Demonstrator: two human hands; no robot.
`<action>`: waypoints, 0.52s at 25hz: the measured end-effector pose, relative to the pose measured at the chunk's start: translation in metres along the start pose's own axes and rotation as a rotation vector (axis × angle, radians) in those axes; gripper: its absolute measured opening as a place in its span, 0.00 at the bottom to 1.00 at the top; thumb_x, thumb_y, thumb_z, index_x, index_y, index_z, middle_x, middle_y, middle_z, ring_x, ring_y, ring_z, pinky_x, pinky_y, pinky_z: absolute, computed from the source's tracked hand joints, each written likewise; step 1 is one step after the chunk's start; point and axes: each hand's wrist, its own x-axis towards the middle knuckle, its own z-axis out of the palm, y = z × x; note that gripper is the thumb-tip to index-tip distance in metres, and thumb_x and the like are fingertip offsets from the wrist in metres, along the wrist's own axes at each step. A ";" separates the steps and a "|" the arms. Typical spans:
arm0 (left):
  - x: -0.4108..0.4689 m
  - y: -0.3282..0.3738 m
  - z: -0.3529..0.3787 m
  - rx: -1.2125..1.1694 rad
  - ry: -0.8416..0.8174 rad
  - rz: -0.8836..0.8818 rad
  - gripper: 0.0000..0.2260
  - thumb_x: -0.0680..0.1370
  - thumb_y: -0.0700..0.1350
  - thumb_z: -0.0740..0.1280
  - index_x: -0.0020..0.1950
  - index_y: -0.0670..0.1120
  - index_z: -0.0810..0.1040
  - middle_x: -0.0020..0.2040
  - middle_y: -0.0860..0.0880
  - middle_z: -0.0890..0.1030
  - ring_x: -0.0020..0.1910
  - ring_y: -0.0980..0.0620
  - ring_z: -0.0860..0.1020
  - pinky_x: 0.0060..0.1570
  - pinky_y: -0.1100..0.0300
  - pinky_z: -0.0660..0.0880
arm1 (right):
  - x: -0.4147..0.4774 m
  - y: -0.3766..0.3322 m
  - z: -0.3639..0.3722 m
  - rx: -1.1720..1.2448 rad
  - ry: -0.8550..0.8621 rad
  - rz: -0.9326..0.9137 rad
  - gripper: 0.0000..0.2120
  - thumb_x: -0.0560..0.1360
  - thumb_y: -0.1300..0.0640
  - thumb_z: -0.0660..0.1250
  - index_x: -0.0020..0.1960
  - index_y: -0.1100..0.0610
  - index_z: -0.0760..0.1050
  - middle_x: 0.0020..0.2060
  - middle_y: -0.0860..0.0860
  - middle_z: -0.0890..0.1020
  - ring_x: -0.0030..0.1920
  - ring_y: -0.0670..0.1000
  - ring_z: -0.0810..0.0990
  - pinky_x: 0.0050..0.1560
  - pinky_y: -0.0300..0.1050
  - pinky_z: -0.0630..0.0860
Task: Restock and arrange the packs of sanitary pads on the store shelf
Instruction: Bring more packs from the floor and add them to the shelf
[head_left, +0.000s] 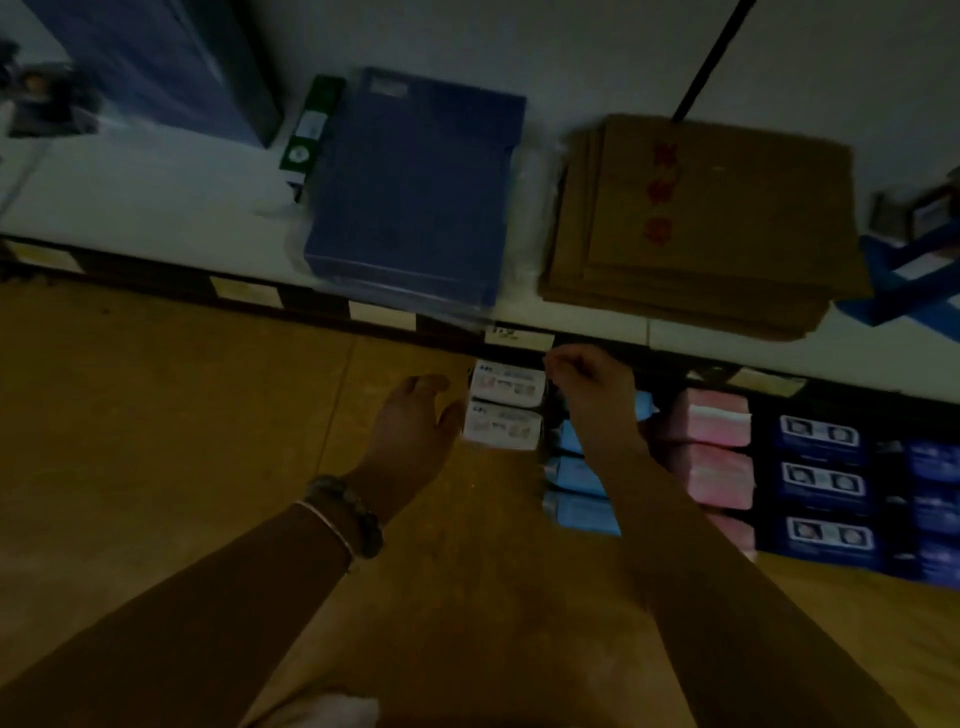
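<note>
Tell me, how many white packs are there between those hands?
2. One white pack sits at the back, beside the right hand; the second white pack lies in front, by the left hand. Others may hide beneath the upper shelf.

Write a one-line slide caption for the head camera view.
Left hand and right hand flank two white packs beside the light-blue packs.

folder stack (410, 197) left | cardboard stack (717, 223) right | pad packs (506, 385) below
</note>
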 end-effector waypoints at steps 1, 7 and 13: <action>0.008 -0.006 0.006 0.016 0.001 0.008 0.19 0.80 0.47 0.59 0.69 0.42 0.67 0.68 0.43 0.68 0.58 0.41 0.74 0.54 0.54 0.70 | 0.007 0.006 0.005 -0.001 -0.006 -0.020 0.07 0.75 0.68 0.63 0.44 0.58 0.76 0.42 0.52 0.79 0.44 0.48 0.76 0.43 0.30 0.71; 0.048 -0.042 0.039 0.119 0.016 0.105 0.19 0.80 0.46 0.59 0.69 0.40 0.66 0.68 0.42 0.68 0.63 0.43 0.70 0.60 0.57 0.66 | 0.047 0.052 0.031 -0.119 -0.065 -0.098 0.06 0.76 0.66 0.63 0.48 0.61 0.79 0.46 0.56 0.81 0.48 0.48 0.77 0.47 0.33 0.71; 0.065 -0.062 0.049 0.324 -0.050 0.249 0.22 0.80 0.48 0.60 0.72 0.43 0.62 0.70 0.44 0.66 0.64 0.46 0.69 0.60 0.58 0.66 | 0.077 0.065 0.031 -0.468 -0.186 -0.273 0.11 0.77 0.64 0.62 0.57 0.64 0.78 0.55 0.59 0.80 0.55 0.53 0.77 0.47 0.29 0.65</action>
